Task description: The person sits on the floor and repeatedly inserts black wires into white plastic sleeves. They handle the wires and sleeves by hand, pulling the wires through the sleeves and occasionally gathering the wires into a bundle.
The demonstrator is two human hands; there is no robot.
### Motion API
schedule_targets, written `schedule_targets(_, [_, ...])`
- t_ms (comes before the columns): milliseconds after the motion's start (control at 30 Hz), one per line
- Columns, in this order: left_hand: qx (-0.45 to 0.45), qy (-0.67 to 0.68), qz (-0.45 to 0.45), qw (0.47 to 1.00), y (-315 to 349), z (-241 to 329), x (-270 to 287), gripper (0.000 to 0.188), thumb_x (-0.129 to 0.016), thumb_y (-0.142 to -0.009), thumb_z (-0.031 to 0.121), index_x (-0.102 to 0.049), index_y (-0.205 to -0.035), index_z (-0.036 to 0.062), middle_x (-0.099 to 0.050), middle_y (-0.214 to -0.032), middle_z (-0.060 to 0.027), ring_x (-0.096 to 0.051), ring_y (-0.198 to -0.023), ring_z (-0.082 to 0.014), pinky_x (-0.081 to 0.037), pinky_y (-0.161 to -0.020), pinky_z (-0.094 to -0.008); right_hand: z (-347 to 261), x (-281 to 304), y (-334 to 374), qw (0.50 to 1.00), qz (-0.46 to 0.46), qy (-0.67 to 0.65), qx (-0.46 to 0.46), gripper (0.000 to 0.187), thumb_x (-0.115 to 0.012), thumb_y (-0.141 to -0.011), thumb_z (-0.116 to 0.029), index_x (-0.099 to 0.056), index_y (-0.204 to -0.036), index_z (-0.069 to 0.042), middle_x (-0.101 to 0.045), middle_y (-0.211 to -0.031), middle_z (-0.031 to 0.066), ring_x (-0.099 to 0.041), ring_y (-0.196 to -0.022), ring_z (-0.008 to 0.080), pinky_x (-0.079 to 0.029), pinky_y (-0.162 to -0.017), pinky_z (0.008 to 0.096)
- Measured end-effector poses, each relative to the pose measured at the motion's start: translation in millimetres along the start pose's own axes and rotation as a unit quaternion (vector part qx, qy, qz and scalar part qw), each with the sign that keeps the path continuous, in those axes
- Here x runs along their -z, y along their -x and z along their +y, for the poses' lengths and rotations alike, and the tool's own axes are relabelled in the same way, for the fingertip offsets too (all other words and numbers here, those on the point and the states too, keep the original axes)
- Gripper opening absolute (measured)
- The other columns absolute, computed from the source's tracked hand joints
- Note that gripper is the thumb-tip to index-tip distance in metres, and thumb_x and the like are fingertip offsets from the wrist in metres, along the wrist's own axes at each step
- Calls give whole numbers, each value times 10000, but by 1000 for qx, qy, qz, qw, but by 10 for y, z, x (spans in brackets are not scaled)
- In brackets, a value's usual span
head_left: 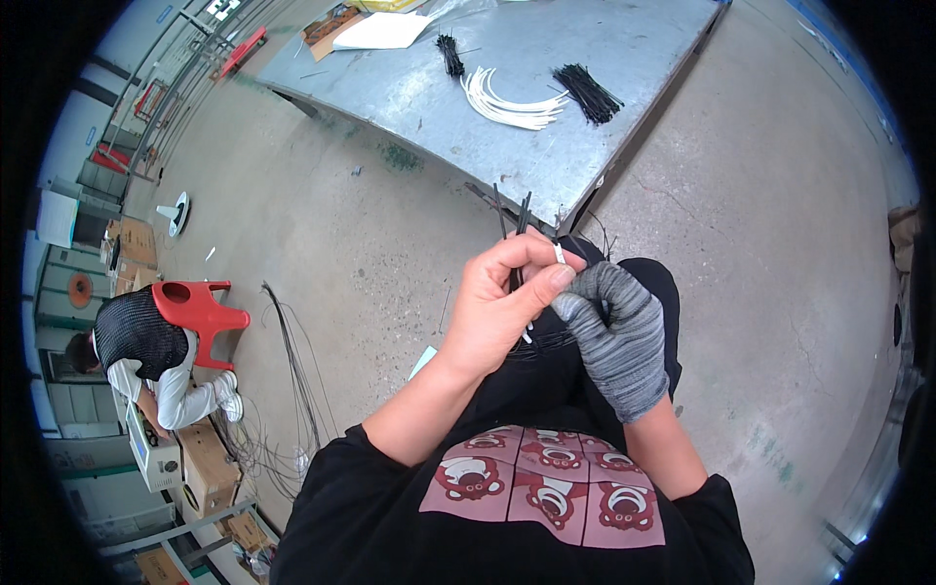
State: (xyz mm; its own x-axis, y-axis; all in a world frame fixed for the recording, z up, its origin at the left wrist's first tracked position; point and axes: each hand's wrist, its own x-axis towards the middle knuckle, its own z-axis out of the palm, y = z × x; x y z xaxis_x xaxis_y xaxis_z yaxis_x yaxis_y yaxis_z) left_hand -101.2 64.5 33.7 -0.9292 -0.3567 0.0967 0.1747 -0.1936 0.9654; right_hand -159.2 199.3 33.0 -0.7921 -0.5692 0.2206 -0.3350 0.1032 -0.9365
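Above my lap, my left hand [502, 297] is bare and closed, with several thin black strands [524, 212] sticking up between its fingers. A short white piece [560, 253] shows at its index finger and thumb. My right hand [616, 336] wears a grey knitted glove and is curled closed, its fingertips meeting the left thumb and the white piece. Whatever the gloved fingers pinch is hidden. More dark strands [541, 341] lie over my black trousers beneath the hands.
Ahead, a metal table [409, 107] carries white curved strips [512, 109], a black bundle [586, 94] and a smaller one [449, 56]. Its corner is close to my hands. Long dark wires [297, 356] lie on the floor at left, near a person on a red stool [200, 310].
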Motion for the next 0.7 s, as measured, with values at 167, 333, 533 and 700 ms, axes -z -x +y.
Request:
schedule_targets(167, [12,129,60,990,-68,94,65,129,-595,-896,131,-613,-914,5,-553,-778,0,-353,-528,-13,-281,-459,-166,-37,49,-38,1000,4,13,-22,79,-663,-785,-64,-614,-825,-16,-587,-689,97,-555,-587,175,-468,-585,277])
schedule_targets(333, [-6,42,45,998,-96,125,92,104,-619,-876,111,-619,-877,7,-472,-723,43,-353,-569,-17,-276,-505,-172,-82,94,-75,999,-6,-20,-26,125,-670,-794,-100,-610,-857,-10,-592,-720,108,-559,-612,166,-472,-594,279])
schedule_targets(533, [-101,-46,34,993,-84,14,86,94,-589,-881,90,-568,-865,0,-464,-823,6,-336,-545,-23,-230,-456,-186,8,23,-159,1000,-14,6,21,150,-657,-801,-104,-615,-887,11,-618,-771,163,-610,-679,292,-491,-626,334])
schedule_targets(700, [-84,-4,76,994,-96,12,72,93,-571,-891,93,-548,-855,11,-459,-819,5,-336,-541,-28,-242,-466,-194,-43,124,-110,995,-79,43,-36,155,-650,-802,-105,-615,-891,17,-618,-774,183,-615,-697,330,-494,-634,356])
